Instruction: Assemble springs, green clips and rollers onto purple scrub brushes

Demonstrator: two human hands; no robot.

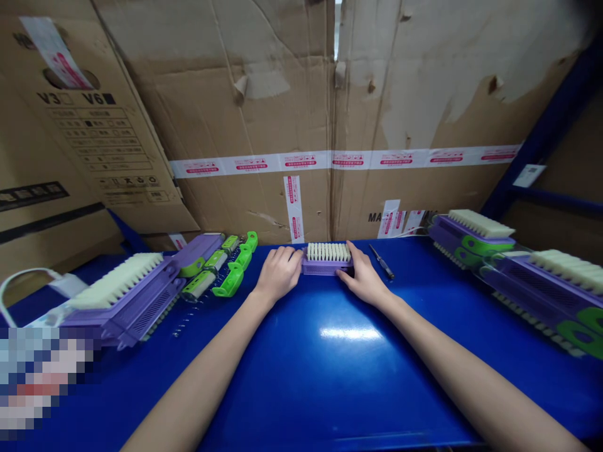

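Note:
A purple brush block with rows of off-white bristles on top rests on the blue table in front of me. At its left end is my left hand, fingers curled together against the edge; their tips are partly hidden. My right hand grips the opposite end, thumb along the front and a finger up by the bristles. Just right of that hand lies a small screwdriver.
On the left are more purple brush blocks, green clips, yellow-green parts and scattered screws. Purple brush units line the right side of the blue table. Cardboard walls the back.

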